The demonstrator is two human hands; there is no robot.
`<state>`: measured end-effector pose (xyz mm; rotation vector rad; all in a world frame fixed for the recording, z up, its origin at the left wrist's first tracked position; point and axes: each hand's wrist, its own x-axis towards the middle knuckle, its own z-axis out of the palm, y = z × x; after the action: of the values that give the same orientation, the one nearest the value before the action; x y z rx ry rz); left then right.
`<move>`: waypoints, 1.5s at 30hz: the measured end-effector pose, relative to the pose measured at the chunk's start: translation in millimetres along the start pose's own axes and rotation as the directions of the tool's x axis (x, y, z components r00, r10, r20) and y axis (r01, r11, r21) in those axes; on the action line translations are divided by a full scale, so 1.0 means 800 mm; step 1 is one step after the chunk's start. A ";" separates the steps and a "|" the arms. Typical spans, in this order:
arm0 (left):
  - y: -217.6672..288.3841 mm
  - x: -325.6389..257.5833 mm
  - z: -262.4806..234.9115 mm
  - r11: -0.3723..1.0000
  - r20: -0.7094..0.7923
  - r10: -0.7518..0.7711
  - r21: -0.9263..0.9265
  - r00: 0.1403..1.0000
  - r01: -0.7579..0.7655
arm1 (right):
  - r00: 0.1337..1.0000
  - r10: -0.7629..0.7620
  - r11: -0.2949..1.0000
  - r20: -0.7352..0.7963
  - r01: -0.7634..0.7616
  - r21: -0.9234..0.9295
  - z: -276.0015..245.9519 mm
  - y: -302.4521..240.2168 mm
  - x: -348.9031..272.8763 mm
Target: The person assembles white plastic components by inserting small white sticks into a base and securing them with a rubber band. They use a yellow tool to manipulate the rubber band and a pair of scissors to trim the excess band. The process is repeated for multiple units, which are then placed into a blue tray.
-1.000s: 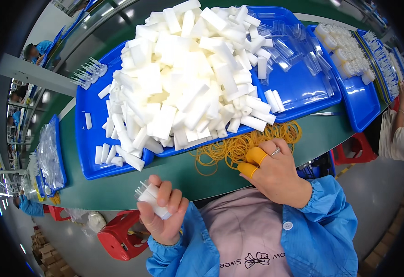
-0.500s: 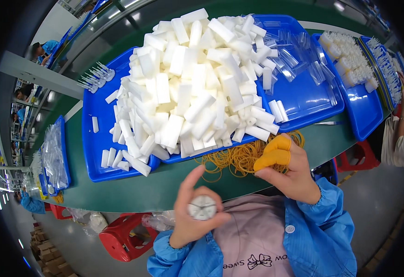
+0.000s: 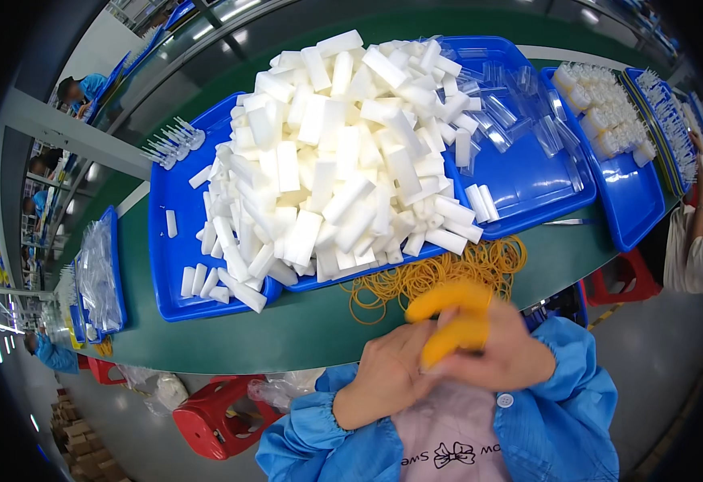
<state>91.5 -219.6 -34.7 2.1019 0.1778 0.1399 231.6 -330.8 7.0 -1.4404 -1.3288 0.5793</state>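
Note:
My left hand (image 3: 381, 376) is closed in front of my chest, its fingers curled inward; whatever it holds is hidden behind the knuckles and the other hand. Against it, my right hand (image 3: 496, 341) is smeared by motion, with yellow finger covers (image 3: 457, 333) on two fingers. Its grip cannot be made out. Just beyond both hands, a loose heap of tan rubber bands (image 3: 416, 277) lies on the green table (image 3: 303, 337). Behind the bands rises a big pile of white foam blocks (image 3: 327, 161), heaped over a blue tray (image 3: 176, 269).
A second blue tray (image 3: 540, 197) at right holds clear plastic pieces (image 3: 496, 112). Farther right, another blue tray (image 3: 637, 205) carries clear-and-yellowish parts (image 3: 604, 112). Tweezers (image 3: 570, 222) lie near the table edge. Red stools (image 3: 215, 414) stand below. Other people work left and right.
My right hand has come from the rubber bands down to my left hand, which has turned and moved right. The round white bundle seen in my left hand is now out of sight.

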 end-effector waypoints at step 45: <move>0.005 -0.012 -0.027 0.554 0.073 -0.213 -0.813 0.974 0.182 | 0.783 -0.043 0.461 -0.621 -0.536 -0.708 -0.128 0.063 -0.107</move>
<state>78.9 -205.2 -20.5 1.1185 0.3041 0.0936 318.5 -438.0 -27.8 -2.4494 -0.8763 -0.4809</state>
